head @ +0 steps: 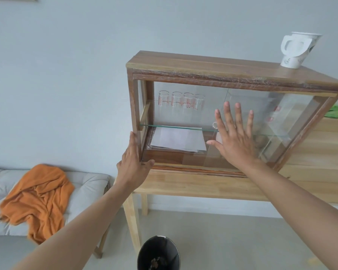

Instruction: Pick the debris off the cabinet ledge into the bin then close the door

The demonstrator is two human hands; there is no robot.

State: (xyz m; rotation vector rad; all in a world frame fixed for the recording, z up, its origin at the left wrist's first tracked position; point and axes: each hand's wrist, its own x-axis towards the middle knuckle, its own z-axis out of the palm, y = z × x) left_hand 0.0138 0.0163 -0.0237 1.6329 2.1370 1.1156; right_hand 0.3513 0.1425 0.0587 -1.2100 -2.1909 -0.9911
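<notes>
Rough-edged wooden cabinet [203, 63], glossy glass door [271, 114], matt orange cloth [41, 191]

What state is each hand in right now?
Left hand: open, touching the cabinet frame.
Right hand: open, flat on the glass door.
</notes>
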